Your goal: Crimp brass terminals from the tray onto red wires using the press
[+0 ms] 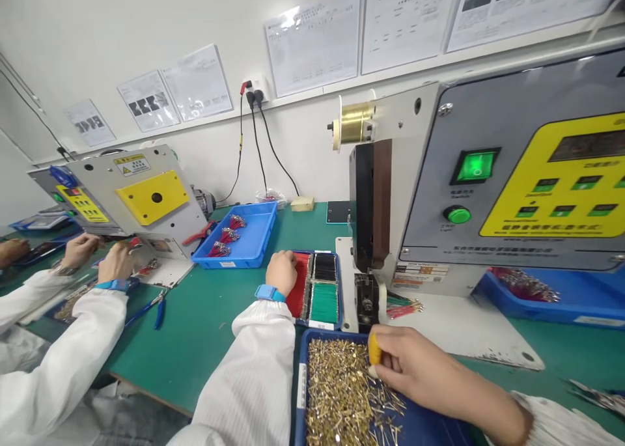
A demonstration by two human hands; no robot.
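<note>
My left hand (282,271) lies on the bundle of red wires (295,290), its fingers hidden. These sit in a blue-rimmed tray (338,296) beside black wires (325,267) and green wires (323,303). My right hand (415,361) is at the front right, with its fingertips pinched on a yellow rubber piece (374,348). This is just above a blue tray (299,420) heaped with loose brass terminals (346,394). To the right of the wire tray stands a crimping machine (488,172), with a green lit switch on its grey panel.
A co-worker's hands (85,250) work at the left of the green bench (195,355), beside a second machine (122,192) and blue-handled pliers (156,306). A blue tray (254,234) holds red wire bundles. Another blue tray (537,309) stands at the right.
</note>
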